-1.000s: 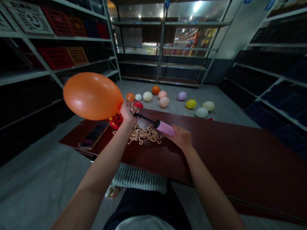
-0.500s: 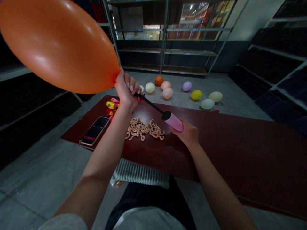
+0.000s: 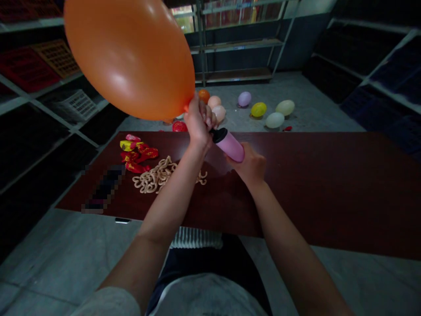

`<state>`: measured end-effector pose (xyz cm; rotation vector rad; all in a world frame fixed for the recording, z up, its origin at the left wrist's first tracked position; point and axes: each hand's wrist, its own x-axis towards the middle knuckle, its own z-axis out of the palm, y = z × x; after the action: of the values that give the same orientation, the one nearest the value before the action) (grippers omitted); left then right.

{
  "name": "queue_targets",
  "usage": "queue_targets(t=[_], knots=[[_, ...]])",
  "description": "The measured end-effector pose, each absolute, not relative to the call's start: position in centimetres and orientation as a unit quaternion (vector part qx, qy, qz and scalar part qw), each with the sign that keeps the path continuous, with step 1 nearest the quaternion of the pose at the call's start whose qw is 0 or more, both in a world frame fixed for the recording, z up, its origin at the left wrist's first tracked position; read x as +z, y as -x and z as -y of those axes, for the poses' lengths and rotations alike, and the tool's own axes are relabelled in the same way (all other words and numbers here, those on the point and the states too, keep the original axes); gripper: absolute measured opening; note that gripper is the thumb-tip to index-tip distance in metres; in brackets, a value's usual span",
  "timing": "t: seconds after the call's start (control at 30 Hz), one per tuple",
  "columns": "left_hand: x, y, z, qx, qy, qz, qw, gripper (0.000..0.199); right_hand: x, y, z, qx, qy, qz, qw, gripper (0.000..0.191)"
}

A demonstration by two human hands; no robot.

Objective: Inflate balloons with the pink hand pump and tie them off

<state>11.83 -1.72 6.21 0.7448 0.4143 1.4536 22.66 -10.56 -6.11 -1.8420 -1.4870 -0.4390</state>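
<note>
- above the dark red table (image 3: 302, 184), what are your hands holding?
- my left hand (image 3: 200, 119) is closed on a big orange balloon (image 3: 131, 61) by its neck; it swells up and to the left.
- and the other?
- my right hand (image 3: 249, 164) is wrapped round a pink pump (image 3: 232, 147), tilted, its black end (image 3: 219, 134) running up to my left hand.
- what's lying about?
- a heap of tan curly pieces (image 3: 151, 179), partly hidden by my left forearm (image 3: 167, 208), with crumpled red and yellow pieces (image 3: 138, 158) just beyond it. on the floor (image 3: 315, 98) past the table sit a yellow balloon (image 3: 258, 109) and a lilac balloon (image 3: 244, 99).
</note>
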Motion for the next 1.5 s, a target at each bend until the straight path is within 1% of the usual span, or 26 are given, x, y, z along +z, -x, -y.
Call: queue_targets(t=[0.13,0.27,0.47,0.97,1.03,1.2,1.33,1.5], knots=[[4.6,-11.3,1.1,0.643,-0.298,-0.195,0.678,0.053,-6.6,-22.9,10.2,-0.162,0.709,0.595,0.343,0.046],[3.5,-8.7,0.2,0.643,-0.27,-0.206,0.686,0.048,-7.2,-22.3,9.8,-0.148,0.699,0.62,0.323,0.05],[2.3,-4.8,0.5,0.66,-0.241,-0.232,0.673,0.048,-7.5,-21.2,9.8,-0.139,0.67,0.667,0.294,0.051],[4.7,4.0,0.2,0.72,-0.205,-0.235,0.62,0.049,-7.4,-21.5,10.6,-0.167,0.635,0.705,0.269,0.043],[5.5,4.9,0.1,0.724,-0.21,-0.237,0.613,0.049,-7.4,-21.3,10.5,-0.167,0.628,0.709,0.275,0.043],[8.4,5.0,0.5,0.73,-0.257,-0.224,0.592,0.049,-7.6,-20.8,10.1,-0.151,0.613,0.703,0.326,0.046],[10.6,2.0,1.1,0.723,-0.306,-0.192,0.589,0.052,-7.9,-21.1,10.1,-0.107,0.633,0.674,0.366,0.045],[12.2,-3.1,0.5,0.695,-0.337,-0.178,0.609,0.052,-7.9,-22.0,10.1,-0.103,0.665,0.625,0.396,0.045]])
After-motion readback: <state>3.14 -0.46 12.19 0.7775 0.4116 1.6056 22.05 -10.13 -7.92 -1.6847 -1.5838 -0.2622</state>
